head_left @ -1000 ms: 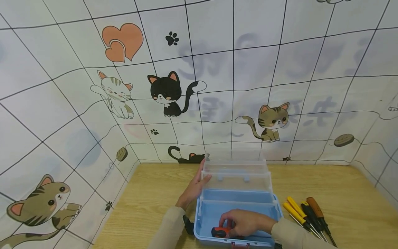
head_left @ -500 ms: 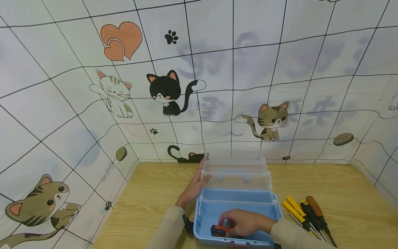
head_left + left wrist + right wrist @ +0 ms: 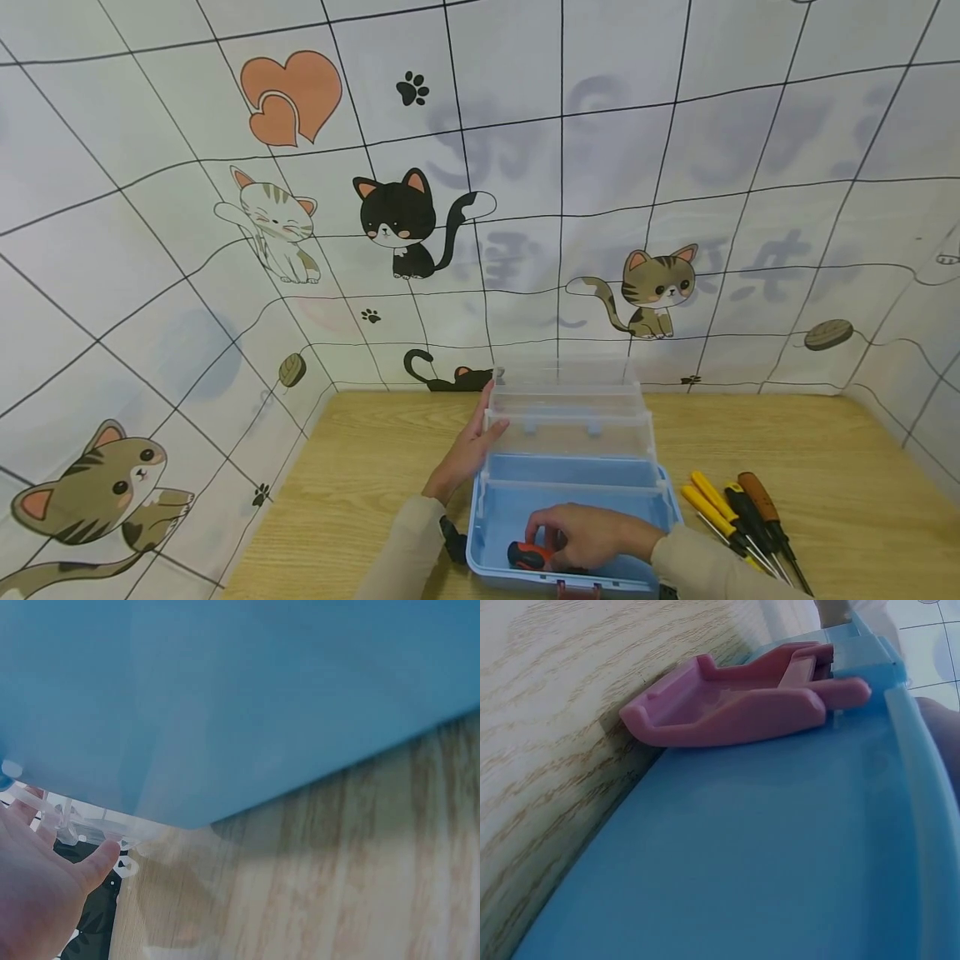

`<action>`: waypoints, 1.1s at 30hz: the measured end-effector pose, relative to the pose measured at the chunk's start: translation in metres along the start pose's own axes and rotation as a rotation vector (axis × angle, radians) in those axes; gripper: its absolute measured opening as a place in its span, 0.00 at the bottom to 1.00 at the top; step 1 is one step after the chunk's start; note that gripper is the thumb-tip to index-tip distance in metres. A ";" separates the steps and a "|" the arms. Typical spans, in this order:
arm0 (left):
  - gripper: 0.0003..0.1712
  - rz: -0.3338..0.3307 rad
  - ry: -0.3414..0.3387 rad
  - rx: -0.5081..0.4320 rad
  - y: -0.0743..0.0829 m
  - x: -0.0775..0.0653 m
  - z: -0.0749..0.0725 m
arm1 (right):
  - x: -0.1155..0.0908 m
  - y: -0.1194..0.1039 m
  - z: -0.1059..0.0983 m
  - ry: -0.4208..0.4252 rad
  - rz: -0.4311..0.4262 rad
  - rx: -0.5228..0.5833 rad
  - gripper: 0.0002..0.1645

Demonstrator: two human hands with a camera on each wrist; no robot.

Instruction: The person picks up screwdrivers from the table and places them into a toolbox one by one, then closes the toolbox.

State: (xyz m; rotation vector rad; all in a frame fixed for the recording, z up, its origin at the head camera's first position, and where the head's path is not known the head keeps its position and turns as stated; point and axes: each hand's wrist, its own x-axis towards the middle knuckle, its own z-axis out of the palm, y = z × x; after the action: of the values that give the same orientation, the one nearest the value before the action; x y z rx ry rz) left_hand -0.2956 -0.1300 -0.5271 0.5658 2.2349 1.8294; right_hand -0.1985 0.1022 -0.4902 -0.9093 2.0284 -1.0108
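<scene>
A light-blue toolbox (image 3: 480, 521) stands with its clear lid (image 3: 570, 437) raised at the back. My left hand (image 3: 467, 450) holds the lid's left edge, the thumb in front and the other fingers partly hidden behind; the left wrist view also shows this hand (image 3: 37, 892) at the lid. Inside the box, low near the front wall, my right hand (image 3: 588, 532) grips a red-and-black screwdriver (image 3: 528, 556). Its rounded handle end points left; the hand hides the rest. The right wrist view mostly shows the box's outer front wall (image 3: 780, 840) and pink latch (image 3: 727, 712).
On the wooden table (image 3: 360, 467), right of the box, several screwdrivers lie side by side: yellow-handled ones (image 3: 708, 508), black-handled (image 3: 750, 517) and brown-handled (image 3: 759, 498). Behind and beside the table rises a white cloth (image 3: 525, 167) printed with cats and grid lines.
Almost nothing differs. The red-and-black screwdriver and the right hand's fingers have shifted very slightly left; the left hand keeps its place on the lid.
</scene>
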 end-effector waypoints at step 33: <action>0.40 -0.013 -0.007 -0.013 0.001 0.000 0.000 | -0.004 0.008 -0.001 -0.035 -0.010 0.009 0.16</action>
State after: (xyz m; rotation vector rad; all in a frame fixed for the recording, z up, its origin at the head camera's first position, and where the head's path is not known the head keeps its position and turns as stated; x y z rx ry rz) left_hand -0.2951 -0.1299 -0.5262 0.5532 2.2155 1.8322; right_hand -0.1994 0.1095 -0.4950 -0.9272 1.9908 -1.0026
